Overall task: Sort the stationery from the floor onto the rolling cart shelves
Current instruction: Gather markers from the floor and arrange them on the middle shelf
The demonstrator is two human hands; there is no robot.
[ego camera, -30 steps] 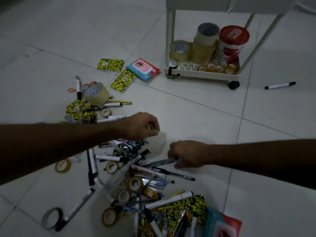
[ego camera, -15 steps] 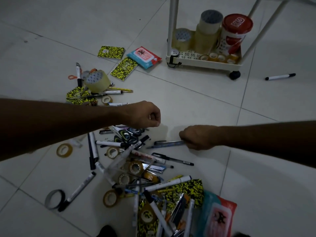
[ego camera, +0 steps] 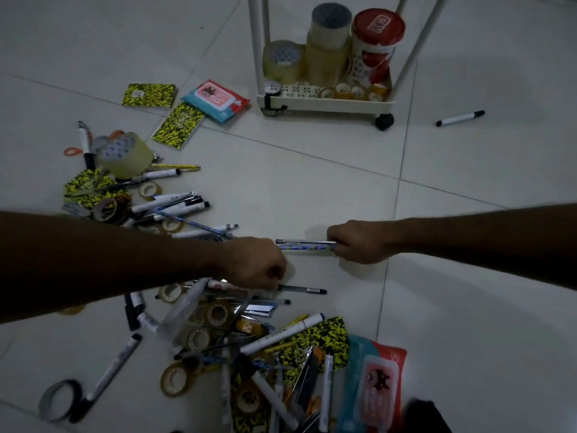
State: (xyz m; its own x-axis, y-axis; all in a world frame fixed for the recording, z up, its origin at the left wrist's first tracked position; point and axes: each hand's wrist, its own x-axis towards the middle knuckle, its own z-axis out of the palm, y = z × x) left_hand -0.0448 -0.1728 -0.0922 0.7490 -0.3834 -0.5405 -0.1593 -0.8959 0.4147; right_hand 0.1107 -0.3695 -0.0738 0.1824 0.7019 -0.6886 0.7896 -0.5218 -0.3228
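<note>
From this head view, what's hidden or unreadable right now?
- Rolling cart: upper shelves cut off by the top edge.
- Left hand: fingertips curl under, so whether it grips the black pen is unclear.
- Right hand: holds pens; the fist hides their far ends.
- Red canister: label too dim to read.

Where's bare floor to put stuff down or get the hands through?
Bare tile between the rolling cart and the right hand, and right of that arm toward the lone marker. Also far left, beyond the notebooks. Crowded: the pile under the left hand and the tape cluster.
</note>
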